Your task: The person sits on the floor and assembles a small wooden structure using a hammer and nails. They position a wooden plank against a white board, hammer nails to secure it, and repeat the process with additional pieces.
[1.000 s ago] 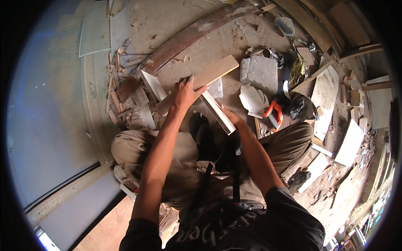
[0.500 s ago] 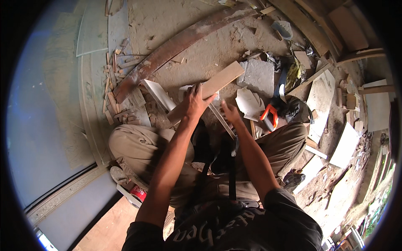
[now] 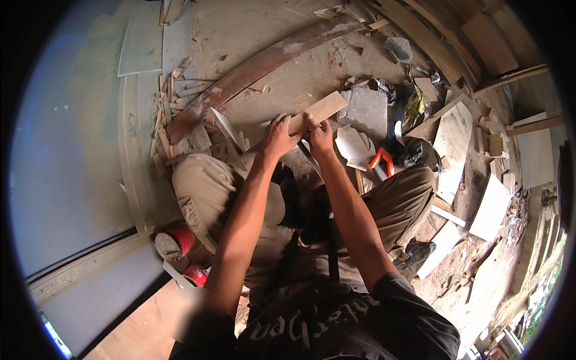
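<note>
Dirt floor, dusty and strewn with offcuts, takes up most of the head view, with a pale blue-grey wall panel filling the left side. A long curved plank of reddish-brown wood lies across the ground ahead of the person, from left of the knees up toward the top right. The person squats low, knees in khaki trousers spread wide, both forearms reaching forward between them.

Pale tile pieces lie to the right: a big cream tile slab tilted against the rubble, a white tile further right, and a grey stone slab just beyond the hands. A white broken tile shard sits near the right wrist.

The wooden board, a light tan strip, is held above the ground in front of the knees, slanting up to the right. The left hand is closed over its lower left part, fingers wrapped over the top edge. The right hand pinches the board just beside the left, thumb and fingers shut on its middle; the two hands almost touch.

Smaller things: orange-handled pliers lie on the ground near the right knee, and a red tin stands by the left foot.
</note>
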